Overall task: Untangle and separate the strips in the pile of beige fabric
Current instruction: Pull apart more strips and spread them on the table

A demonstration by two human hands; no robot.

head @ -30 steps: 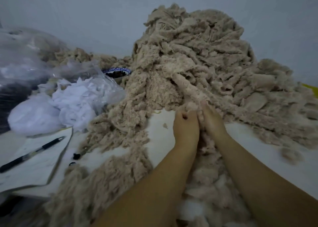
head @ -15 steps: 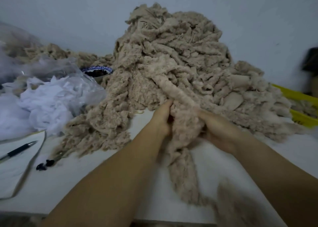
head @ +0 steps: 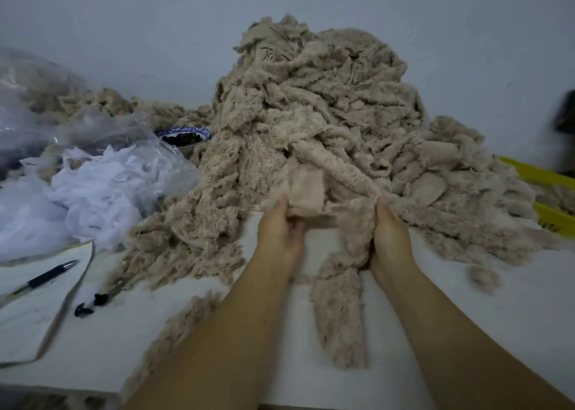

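White table; tall pile of beige fleecy fabric strips mid-table. Left hand pinches smooth-backed beige flap, right hand curled round long fuzzy strip. Risk: far end looks buried; hard pull may drag heap or tighten tangle.

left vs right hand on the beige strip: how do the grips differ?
The left hand pinches a smooth, flat patch of the beige strip, thumb visible; the right hand holds a fluffy stretch, thumb hidden. The strip's loose tail trails over the table beside the right hand, not the left hand. Both hold it at the front edge of the beige fabric pile, palms facing each other.
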